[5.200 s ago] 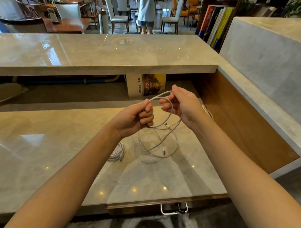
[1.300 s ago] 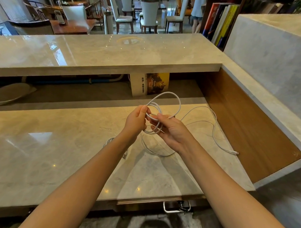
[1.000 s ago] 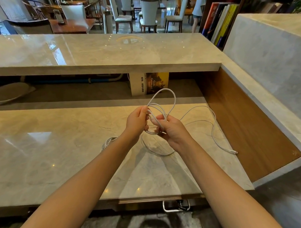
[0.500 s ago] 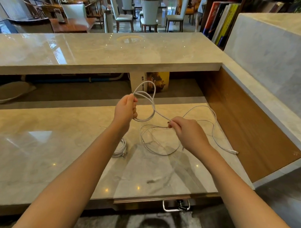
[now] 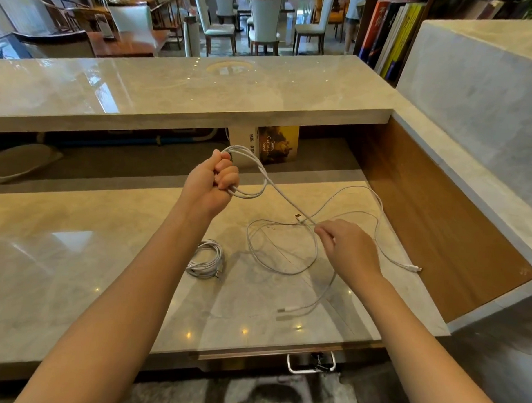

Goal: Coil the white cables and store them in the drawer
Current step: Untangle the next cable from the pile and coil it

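The left hand (image 5: 212, 181) holds loops of the white cable (image 5: 289, 202) tight above the surface (image 5: 76, 255). The right hand (image 5: 350, 249) pinches its strand. A coiled cable (image 5: 207, 259) lies mid-surface, far from edges.

your white cable (image 5: 289, 202) is thin and partly coiled: a few loops bunched in your raised left fist, one strand running down-right to your right fingertips. the rest lies slack on the marble top in wide open loops, one plug end near the right edge, another end lying toward the front. a second white cable (image 5: 207, 259) sits on the marble already wound in a tight small coil, just left of the loose loops. drawer handle (image 5: 310, 364) shows under the front edge.
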Tool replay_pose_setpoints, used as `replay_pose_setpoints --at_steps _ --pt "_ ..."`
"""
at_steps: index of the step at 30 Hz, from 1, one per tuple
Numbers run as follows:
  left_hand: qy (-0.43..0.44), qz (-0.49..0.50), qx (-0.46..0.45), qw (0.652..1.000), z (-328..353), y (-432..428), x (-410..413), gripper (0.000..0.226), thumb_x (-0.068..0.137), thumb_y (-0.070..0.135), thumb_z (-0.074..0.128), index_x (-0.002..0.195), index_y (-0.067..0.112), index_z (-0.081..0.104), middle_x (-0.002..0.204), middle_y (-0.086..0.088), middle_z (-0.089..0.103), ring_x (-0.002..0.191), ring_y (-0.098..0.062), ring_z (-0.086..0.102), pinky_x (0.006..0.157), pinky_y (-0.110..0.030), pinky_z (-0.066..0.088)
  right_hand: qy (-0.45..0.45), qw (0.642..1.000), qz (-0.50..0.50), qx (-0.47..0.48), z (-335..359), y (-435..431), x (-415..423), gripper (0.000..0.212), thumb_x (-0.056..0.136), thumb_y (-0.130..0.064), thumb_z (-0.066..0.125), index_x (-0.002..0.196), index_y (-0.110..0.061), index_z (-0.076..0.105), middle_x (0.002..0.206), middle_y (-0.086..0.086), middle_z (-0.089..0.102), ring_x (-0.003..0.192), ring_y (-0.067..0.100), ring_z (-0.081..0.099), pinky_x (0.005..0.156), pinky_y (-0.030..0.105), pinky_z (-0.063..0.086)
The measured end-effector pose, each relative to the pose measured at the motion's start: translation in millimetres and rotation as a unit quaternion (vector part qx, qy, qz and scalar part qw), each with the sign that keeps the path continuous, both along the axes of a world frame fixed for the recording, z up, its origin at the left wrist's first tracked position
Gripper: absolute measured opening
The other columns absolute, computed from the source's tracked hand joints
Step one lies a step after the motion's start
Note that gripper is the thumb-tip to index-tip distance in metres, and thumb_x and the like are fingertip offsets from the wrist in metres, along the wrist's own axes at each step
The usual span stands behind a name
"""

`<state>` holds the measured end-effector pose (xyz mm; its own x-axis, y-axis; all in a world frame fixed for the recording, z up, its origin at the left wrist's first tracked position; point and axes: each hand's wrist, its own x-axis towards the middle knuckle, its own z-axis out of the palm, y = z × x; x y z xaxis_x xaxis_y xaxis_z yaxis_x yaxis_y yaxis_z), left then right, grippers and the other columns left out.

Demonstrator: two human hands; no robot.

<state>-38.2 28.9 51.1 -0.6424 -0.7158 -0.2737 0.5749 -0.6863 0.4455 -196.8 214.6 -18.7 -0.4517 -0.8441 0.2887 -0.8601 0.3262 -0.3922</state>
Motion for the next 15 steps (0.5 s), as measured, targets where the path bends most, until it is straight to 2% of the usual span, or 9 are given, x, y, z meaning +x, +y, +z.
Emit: replay_pose_setpoints --at_steps 2,3,6,8,9,13,15 --pt "-0.006 -0.024 -0.031 0.999 -1 7 -2 0.034 0.101 0.028 0.035 0.078 0.009 0.051 0.052 0.004 0.035 0.038 -0.006 0.028 0.035 -0.015 0.023 -0.061 0.994 0.019 0.086 5 -12 5 0.024 0.094 -0.028 0.052 0.107 -0.018 0.070 0.099 0.004 0.066 0.094 0.022 0.058 0.072 0.030 0.046" --pt "-0.014 -0.034 -0.049 0.998 -1 10 -3 0.034 0.101 0.029 0.035 0.077 0.010 0.051 0.052 0.004 0.034 0.038 -0.005 0.027 0.035 -0.015 0.022 -0.124 0.986 0.034 0.105 11 -19 8 0.025 0.093 -0.026 0.054 0.112 -0.018 0.068 0.103 0.004 0.066 0.094 0.019 0.058 0.074 0.028 0.044" --pt "-0.037 -0.051 -0.104 0.993 0 18 -5 0.034 0.100 0.033 0.037 0.078 0.012 0.052 0.052 0.006 0.034 0.039 -0.006 0.027 0.036 -0.015 0.022 -0.319 0.939 0.090 0.088 33 -32 18 0.025 0.091 -0.021 0.058 0.114 -0.016 0.065 0.094 0.003 0.066 0.076 0.012 0.061 0.067 0.022 0.050" --pt "-0.051 -0.047 -0.143 0.987 0 23 -7 0.032 0.099 0.032 0.038 0.078 0.012 0.052 0.050 0.006 0.034 0.038 -0.005 0.027 0.035 -0.014 0.022 -0.396 0.910 0.102 0.070 42 -37 23 0.021 0.092 -0.017 0.056 0.109 -0.011 0.067 0.087 0.004 0.067 0.070 0.012 0.065 0.063 0.021 0.056" --pt "-0.051 -0.044 -0.156 0.985 0 25 -8 0.031 0.100 0.030 0.038 0.078 0.012 0.051 0.050 0.006 0.034 0.037 -0.005 0.027 0.036 -0.014 0.022 -0.394 0.911 0.097 0.071 44 -40 24 0.021 0.093 -0.017 0.055 0.107 -0.010 0.068 0.086 0.005 0.067 0.069 0.012 0.066 0.065 0.021 0.057" --pt "-0.019 -0.052 -0.148 0.987 -3 40 -15 0.030 0.100 0.027 0.036 0.078 0.012 0.049 0.048 0.006 0.034 0.035 -0.005 0.028 0.033 -0.014 0.024 -0.262 0.961 0.031 0.088 46 -54 29 0.023 0.094 -0.022 0.053 0.102 -0.007 0.069 0.077 0.005 0.066 0.064 0.013 0.064 0.073 0.031 0.054" --pt "-0.032 -0.047 -0.147 0.987 -4 46 -18 0.031 0.101 0.028 0.035 0.079 0.011 0.050 0.048 0.005 0.034 0.036 -0.005 0.028 0.033 -0.015 0.026 -0.317 0.947 0.018 0.045 49 -57 33 0.021 0.094 -0.012 0.052 0.104 -0.002 0.067 0.079 0.010 0.068 0.068 0.017 0.067 0.073 0.030 0.057"
